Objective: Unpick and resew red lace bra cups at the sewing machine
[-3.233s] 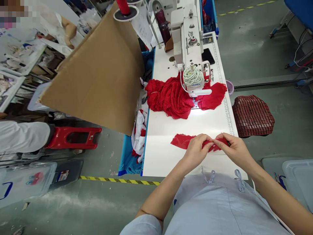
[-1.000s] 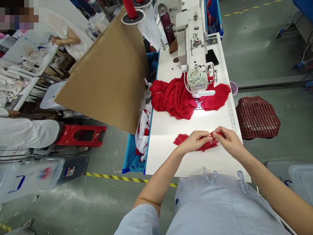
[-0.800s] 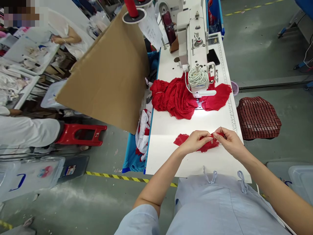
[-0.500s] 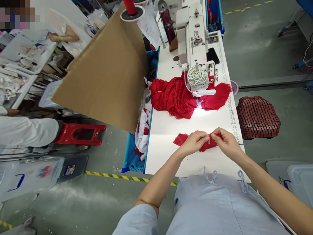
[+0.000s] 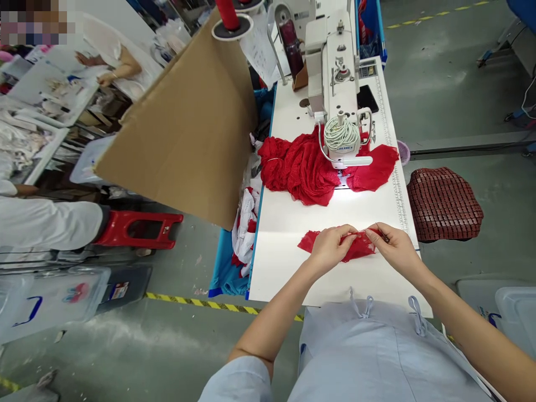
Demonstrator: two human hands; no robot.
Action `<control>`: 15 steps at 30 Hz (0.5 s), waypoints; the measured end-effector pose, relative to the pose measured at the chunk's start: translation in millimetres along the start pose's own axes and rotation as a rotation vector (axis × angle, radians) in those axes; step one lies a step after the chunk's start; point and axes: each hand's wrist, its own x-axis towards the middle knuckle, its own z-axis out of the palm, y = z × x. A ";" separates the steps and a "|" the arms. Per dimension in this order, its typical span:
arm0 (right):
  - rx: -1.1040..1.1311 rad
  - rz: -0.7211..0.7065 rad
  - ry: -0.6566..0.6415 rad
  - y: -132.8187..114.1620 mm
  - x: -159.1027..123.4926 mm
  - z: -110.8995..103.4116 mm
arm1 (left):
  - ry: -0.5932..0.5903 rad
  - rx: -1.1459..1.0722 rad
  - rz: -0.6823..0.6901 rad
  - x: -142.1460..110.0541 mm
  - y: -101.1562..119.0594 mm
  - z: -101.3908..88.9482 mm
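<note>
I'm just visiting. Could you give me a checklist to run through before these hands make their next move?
1. Left hand pinching the small red piece: ok.
2. Right hand gripping that piece too: cannot tell; its fingertips are at the fabric.
3. Small piece lying flat: not ok, it looks gathered at the fingers.
4. Red fabric pile apart from the small piece: ok.
5. Sewing machine needle raised: cannot tell.
6. Phone away from both hands: ok.
</note>
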 end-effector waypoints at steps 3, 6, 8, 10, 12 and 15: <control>-0.023 0.014 0.042 -0.7 -2.8 -0.2 | 0.028 0.017 -0.034 -0.8 3.1 1.8; -0.092 -0.042 0.123 -2.0 -8.9 1.1 | 0.061 -0.006 -0.065 -1.4 4.8 4.2; -0.151 -0.134 0.194 -3.0 -13.9 2.6 | 0.086 -0.027 -0.083 -1.0 4.7 6.2; -0.219 -0.232 0.257 -3.8 -18.3 3.9 | 0.119 -0.059 -0.087 -0.2 4.1 8.5; -0.284 -0.305 0.307 -3.9 -21.2 4.5 | 0.159 -0.107 -0.066 0.4 3.6 10.5; -0.319 -0.341 0.352 -2.9 -21.7 3.3 | 0.203 -0.187 -0.012 0.3 4.1 12.6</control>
